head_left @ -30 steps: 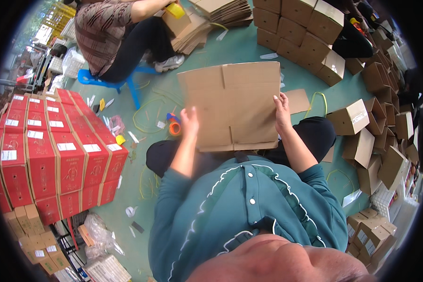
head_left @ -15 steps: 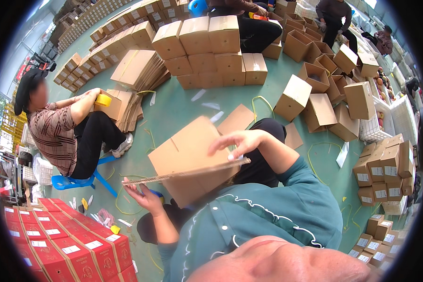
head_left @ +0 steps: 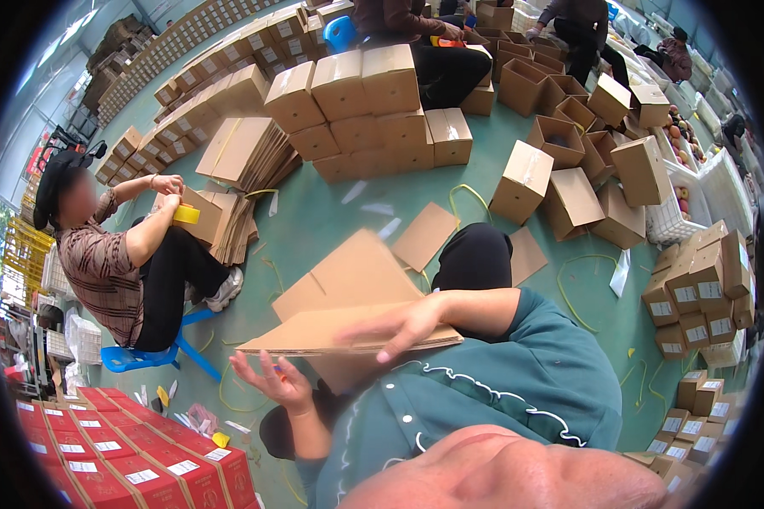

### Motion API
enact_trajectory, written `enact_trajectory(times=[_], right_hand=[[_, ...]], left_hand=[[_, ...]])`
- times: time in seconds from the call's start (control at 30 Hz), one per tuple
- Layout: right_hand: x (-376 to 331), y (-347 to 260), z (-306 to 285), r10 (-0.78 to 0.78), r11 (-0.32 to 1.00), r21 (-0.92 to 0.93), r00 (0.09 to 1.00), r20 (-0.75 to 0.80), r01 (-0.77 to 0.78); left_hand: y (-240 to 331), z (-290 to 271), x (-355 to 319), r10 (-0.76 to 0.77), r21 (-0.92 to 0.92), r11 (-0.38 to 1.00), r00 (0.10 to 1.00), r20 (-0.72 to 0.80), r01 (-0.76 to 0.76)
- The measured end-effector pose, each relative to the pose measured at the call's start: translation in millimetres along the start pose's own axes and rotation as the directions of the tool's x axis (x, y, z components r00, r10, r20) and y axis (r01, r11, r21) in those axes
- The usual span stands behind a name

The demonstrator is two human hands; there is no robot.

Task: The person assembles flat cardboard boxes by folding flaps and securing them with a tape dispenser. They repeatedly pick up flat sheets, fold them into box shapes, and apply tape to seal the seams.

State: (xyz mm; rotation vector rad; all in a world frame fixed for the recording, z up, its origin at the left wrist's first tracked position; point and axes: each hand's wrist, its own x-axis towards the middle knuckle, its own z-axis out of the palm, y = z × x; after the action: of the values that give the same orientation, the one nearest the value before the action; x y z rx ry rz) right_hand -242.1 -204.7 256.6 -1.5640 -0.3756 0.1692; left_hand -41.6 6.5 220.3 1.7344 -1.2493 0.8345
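- I am holding a flat, unfolded cardboard box out over my lap, its panels partly folded so that one flap is lying nearly level while another is rising behind it.
- My right hand is lying on top of the level flap, fingers spread and stretched forward, pressing on the cardboard near its front edge.
- My left hand is sitting just under the lower left edge of the cardboard, palm up and fingers spread open; I cannot tell whether it is actually touching the board.
- My teal sleeve is coming in from the right, and my black trouser knee is showing just beyond the cardboard.
- To my left another person in a patterned brown top is sitting on a blue stool, working a yellow tape roll against a box.
- Stacks of flat cardboard are lying beside that person, and made-up brown boxes are standing in rows across the green floor.
- Red cartons with white labels are piling up at my lower left.
- Open brown boxes are scattered to my right.
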Motion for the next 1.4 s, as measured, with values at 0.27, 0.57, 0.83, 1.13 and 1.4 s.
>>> enact_trajectory(times=[0.27,0.57,0.83,1.13,1.4], right_hand=[[4.3,1.8,-5.1,0.024,0.999,-0.025,0.99,-0.138,-0.028],[2.7,-11.6,-26.5,-0.023,0.983,-0.181,0.942,-0.334,-0.04],[-9.3,-16.2,-74.0,-0.001,0.994,-0.071,0.656,-0.754,-0.081],[-21.7,-37.8,-61.9,0.001,0.942,-0.289,0.862,-0.507,-0.171],[-8.3,-46.7,-42.1,-0.087,0.792,-0.602,0.959,-0.27,-0.097]], left_hand=[[11.3,8.0,-0.6,0.083,-0.024,0.997,0.972,0.218,-0.08],[11.0,12.3,-2.2,0.057,-0.089,0.995,0.984,0.169,-0.043],[0.5,37.7,-4.4,0.125,-0.242,0.969,0.947,0.297,-0.052],[10.2,57.4,86.2,0.303,-0.108,0.953,0.906,0.296,-0.283],[15.3,45.6,106.7,0.454,-0.343,0.874,0.831,0.322,-0.344]])
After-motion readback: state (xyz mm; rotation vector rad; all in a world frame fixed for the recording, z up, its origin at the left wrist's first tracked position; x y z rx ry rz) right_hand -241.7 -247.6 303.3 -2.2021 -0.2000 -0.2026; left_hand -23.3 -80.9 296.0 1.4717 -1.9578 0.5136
